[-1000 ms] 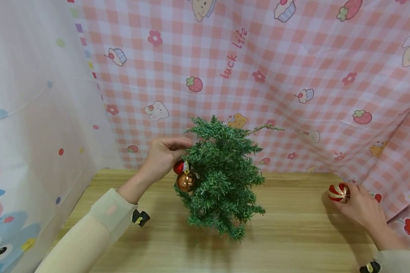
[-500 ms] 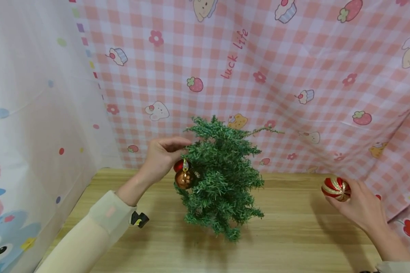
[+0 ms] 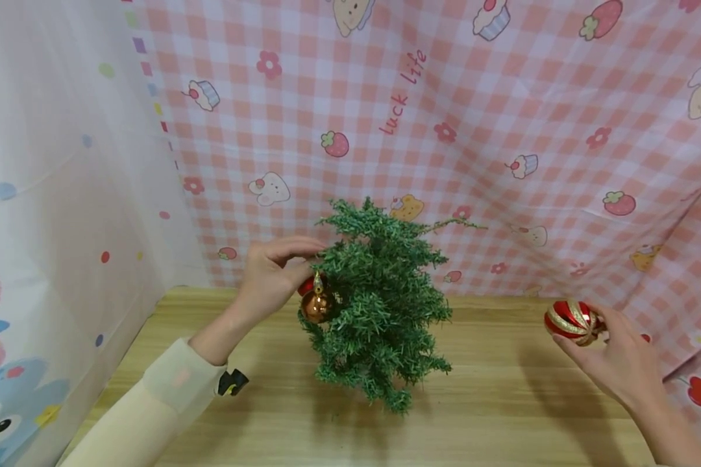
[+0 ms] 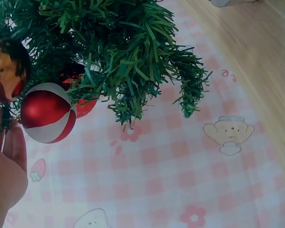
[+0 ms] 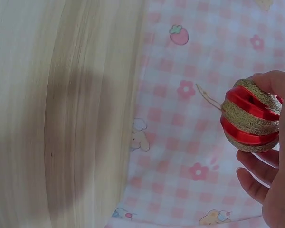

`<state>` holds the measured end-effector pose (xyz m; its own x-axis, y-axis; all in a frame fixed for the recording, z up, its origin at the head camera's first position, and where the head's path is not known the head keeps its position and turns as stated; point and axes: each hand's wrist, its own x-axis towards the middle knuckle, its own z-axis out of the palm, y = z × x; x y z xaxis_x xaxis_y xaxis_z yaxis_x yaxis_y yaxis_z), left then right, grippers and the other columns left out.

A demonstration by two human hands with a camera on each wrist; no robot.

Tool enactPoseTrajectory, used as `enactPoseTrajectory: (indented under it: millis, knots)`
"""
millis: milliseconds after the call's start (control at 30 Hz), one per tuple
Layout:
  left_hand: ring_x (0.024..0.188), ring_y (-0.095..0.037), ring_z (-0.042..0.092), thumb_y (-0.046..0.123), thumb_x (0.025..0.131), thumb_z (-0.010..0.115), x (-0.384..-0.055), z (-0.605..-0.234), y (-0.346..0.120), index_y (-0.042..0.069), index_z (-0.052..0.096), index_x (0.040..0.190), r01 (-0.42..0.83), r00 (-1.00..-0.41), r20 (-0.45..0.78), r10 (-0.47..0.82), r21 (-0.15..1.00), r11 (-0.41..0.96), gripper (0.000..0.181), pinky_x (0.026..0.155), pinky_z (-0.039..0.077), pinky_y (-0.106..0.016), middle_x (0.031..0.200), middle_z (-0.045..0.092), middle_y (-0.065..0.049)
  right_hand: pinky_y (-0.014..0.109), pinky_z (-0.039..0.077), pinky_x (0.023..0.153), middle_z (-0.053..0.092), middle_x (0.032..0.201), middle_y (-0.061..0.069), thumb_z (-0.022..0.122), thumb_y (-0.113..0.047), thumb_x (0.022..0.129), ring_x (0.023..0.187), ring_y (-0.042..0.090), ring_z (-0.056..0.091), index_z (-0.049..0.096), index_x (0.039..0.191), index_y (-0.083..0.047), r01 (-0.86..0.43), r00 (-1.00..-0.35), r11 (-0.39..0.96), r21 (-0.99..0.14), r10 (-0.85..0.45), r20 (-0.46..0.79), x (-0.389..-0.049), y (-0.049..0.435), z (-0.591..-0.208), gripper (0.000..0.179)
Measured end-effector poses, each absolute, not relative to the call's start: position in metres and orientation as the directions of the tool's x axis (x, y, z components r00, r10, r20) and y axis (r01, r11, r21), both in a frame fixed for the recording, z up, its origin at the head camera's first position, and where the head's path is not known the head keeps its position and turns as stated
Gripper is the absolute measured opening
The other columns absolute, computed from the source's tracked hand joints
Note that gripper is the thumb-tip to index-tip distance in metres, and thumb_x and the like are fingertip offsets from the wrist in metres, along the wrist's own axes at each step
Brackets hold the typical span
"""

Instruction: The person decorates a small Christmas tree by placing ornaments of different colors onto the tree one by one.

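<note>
A small artificial Christmas tree [image 3: 380, 305] stands mid-table. At its left side, my left hand [image 3: 271, 269] pinches a branch [image 4: 5, 116] between thumb and fingers, the fingertips partly lost in the needles. Close beside them hang a copper-coloured bauble [image 3: 317, 307] and, partly behind it, a red one [image 3: 306, 285]. The left wrist view shows a red-and-white bauble [image 4: 48, 113] right by the fingers and another red bauble [image 4: 85, 105] behind it. Far to the right, my right hand [image 3: 622, 353] grips a red bauble with gold glitter stripes [image 5: 249, 116], whose thin gold loop [image 5: 208, 98] sticks out freely.
The tree rests on a wooden table [image 3: 491, 389]. Behind it hangs a pink checked cloth [image 3: 444, 84], with a white printed curtain [image 3: 64, 194] at left. One thin branch [image 3: 455, 222] juts out from the tree's upper right.
My right hand has moved left with the striped bauble, which has turned somewhat. The left hand stays at the same branch, its wrist and forearm shifted slightly left.
</note>
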<state>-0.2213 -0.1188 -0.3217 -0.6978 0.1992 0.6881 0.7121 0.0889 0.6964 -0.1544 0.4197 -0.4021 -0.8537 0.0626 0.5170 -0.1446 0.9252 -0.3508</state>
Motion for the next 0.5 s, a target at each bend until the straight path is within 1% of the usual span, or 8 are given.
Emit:
enactPoseTrajectory:
  millis: [67,133,167,200,233,333,500]
  knots:
    - [0.098,-0.015,0.074,-0.024,0.08,0.061,-0.218,-0.322,-0.119,0.0,0.082,0.103,0.739,-0.672,0.715,0.194,0.663,0.12,0.039,0.079,0.06,-0.026,0.11,0.078,-0.011,0.029,0.042,0.054,0.067,0.104,0.021,0.095,-0.033,0.073,0.082,0.014,0.059,0.063,0.132,0.001,-0.156,-0.843,0.922,-0.354,0.063,0.535,-0.152,0.416,-0.401,0.074]
    - [0.101,-0.017,0.073,-0.024,0.08,0.063,-0.216,-0.321,-0.119,0.002,0.082,0.103,0.763,-0.646,0.739,0.192,0.632,0.137,0.039,0.074,0.057,-0.025,0.111,0.078,-0.008,0.025,0.041,0.054,0.067,0.104,0.02,0.096,-0.033,0.072,0.082,0.0,0.052,0.064,0.132,-0.001,-0.163,-0.833,0.918,-0.361,0.068,0.549,-0.15,0.413,-0.4,0.075]
    - [0.103,-0.018,0.073,-0.023,0.08,0.065,-0.215,-0.321,-0.119,0.002,0.083,0.102,0.775,-0.631,0.751,0.192,0.615,0.145,0.039,0.074,0.056,-0.024,0.112,0.078,-0.008,0.023,0.04,0.054,0.068,0.106,0.019,0.096,-0.032,0.072,0.083,-0.006,0.048,0.064,0.132,-0.001,-0.168,-0.83,0.915,-0.366,0.069,0.553,-0.148,0.411,-0.399,0.075]
    - [0.105,-0.019,0.073,-0.023,0.08,0.066,-0.214,-0.322,-0.12,0.002,0.083,0.102,0.788,-0.615,0.764,0.193,0.597,0.149,0.038,0.075,0.056,-0.025,0.112,0.078,-0.008,0.021,0.04,0.055,0.068,0.106,0.019,0.096,-0.033,0.072,0.083,-0.01,0.045,0.064,0.132,-0.002,-0.171,-0.828,0.912,-0.372,0.071,0.556,-0.147,0.41,-0.399,0.075]
    - [0.106,-0.019,0.073,-0.022,0.081,0.067,-0.214,-0.322,-0.12,0.002,0.082,0.102,0.8,-0.6,0.776,0.193,0.581,0.153,0.036,0.076,0.056,-0.025,0.113,0.078,-0.009,0.02,0.039,0.055,0.068,0.106,0.019,0.096,-0.033,0.072,0.083,-0.014,0.043,0.064,0.133,-0.002,-0.174,-0.826,0.91,-0.376,0.073,0.559,-0.146,0.407,-0.398,0.075]
    - [0.105,-0.019,0.073,-0.021,0.082,0.07,-0.212,-0.322,-0.122,0.001,0.082,0.101,0.829,-0.559,0.808,0.188,0.538,0.155,0.031,0.084,0.059,-0.027,0.112,0.078,-0.012,0.014,0.038,0.06,0.068,0.105,0.017,0.096,-0.03,0.073,0.085,-0.018,0.04,0.064,0.133,-0.002,-0.191,-0.815,0.902,-0.388,0.074,0.574,-0.142,0.401,-0.395,0.074]
    - [0.104,-0.017,0.073,-0.021,0.082,0.075,-0.208,-0.319,-0.124,-0.003,0.081,0.099,0.866,-0.498,0.85,0.171,0.478,0.149,0.025,0.088,0.06,-0.028,0.11,0.077,-0.017,0.007,0.038,0.069,0.068,0.103,0.016,0.096,-0.019,0.07,0.089,-0.02,0.041,0.064,0.133,0.001,-0.251,-0.785,0.88,-0.404,0.059,0.617,-0.137,0.39,-0.391,0.074]
